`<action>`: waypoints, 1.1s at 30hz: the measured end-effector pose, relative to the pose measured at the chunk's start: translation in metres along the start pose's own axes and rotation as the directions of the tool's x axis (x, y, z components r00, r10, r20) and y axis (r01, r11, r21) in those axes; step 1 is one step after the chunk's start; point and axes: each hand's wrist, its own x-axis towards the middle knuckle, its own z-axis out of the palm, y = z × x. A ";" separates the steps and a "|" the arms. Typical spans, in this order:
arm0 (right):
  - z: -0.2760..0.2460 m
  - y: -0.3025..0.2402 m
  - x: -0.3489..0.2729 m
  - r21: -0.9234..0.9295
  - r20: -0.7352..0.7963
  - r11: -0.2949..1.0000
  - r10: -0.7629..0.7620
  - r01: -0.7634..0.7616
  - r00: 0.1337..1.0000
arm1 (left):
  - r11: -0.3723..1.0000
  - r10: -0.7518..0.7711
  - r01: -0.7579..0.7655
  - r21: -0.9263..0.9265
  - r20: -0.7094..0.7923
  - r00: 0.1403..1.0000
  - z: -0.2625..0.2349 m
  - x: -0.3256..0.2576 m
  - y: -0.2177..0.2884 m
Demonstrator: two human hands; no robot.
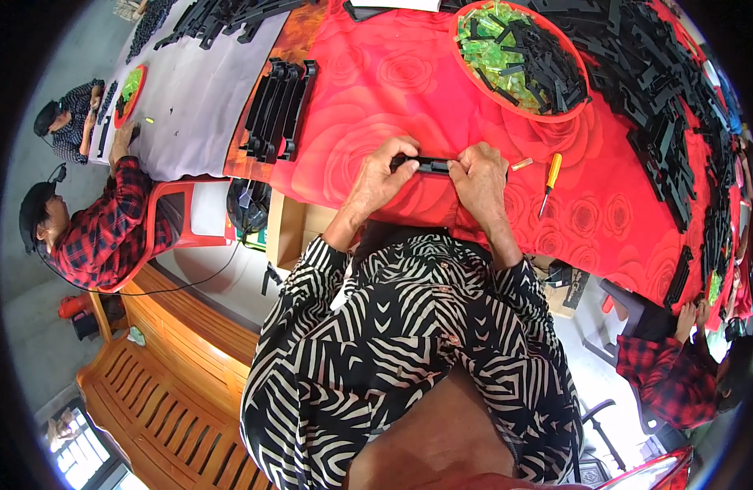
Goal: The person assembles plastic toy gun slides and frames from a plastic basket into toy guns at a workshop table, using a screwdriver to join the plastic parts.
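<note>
Near the front edge of the red, rose-patterned tablecloth point(409, 77), I hold a long black plastic part point(433, 165) level between both hands. My left hand point(383, 177) is closed round its left end, thumb on top. At the other end, my right hand point(483, 178) grips with thumb and bent fingers. The fingertips hide both ends of the part. Just right of my right hand lie a small clear-and-orange piece point(521, 164) and a screwdriver point(553, 173) with a yellow handle. Left of my hands, several similar black parts point(277, 110) lie side by side.
A red basket point(583, 109) of green and black pieces stands at the far right. Beyond it spreads a large heap of black parts point(650, 90). Co-workers sit left, in a plaid sleeve point(130, 196), and right, in a plaid shirt point(666, 376). A wooden bench point(160, 392) stands lower left.
</note>
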 end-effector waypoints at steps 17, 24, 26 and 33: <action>0.005 0.003 0.005 0.056 -0.026 0.995 0.086 -0.084 0.996 | 0.889 -0.020 -0.239 0.390 0.554 0.832 -0.012 0.069 0.007; 0.012 -0.002 -0.007 0.095 -0.267 0.991 -0.064 0.092 0.962 | 0.929 -0.021 -0.179 0.325 0.528 0.849 -0.011 0.061 -0.005; 0.014 -0.003 -0.009 0.111 -0.296 0.988 -0.074 0.112 0.952 | 0.931 -0.032 -0.166 0.326 0.524 0.851 -0.012 0.060 -0.008; 0.010 -0.001 -0.010 0.141 -0.282 0.986 -0.046 0.089 0.958 | 0.936 -0.023 -0.175 0.304 0.552 0.834 -0.011 0.064 -0.011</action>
